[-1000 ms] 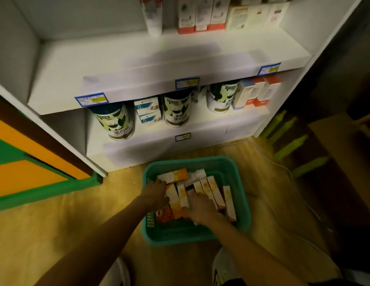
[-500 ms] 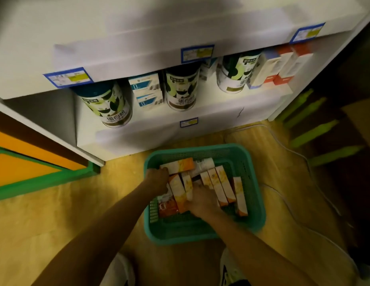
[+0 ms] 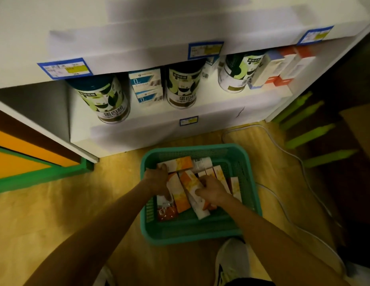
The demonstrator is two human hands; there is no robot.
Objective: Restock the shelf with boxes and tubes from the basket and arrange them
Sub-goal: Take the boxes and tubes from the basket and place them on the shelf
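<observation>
Dim wooden floor carries the green plastic basket (image 3: 198, 230) under both hands; the left hand (image 3: 157, 180) and right hand (image 3: 211, 190) each clutch orange-and-white cardboard boxes (image 3: 192, 186). Lifting several together risks one slipping, or striking the white shelf (image 3: 138, 129) edge ahead.

**Changes Since Earlier Frames**

The right hand (image 3: 211, 189) now closes its grip on an orange-and-white box (image 3: 193, 189), tilting it above its neighbours. The left hand (image 3: 157, 179) shifts toward the basket's (image 3: 192, 234) far left. The camera view moves closer and lower.
</observation>
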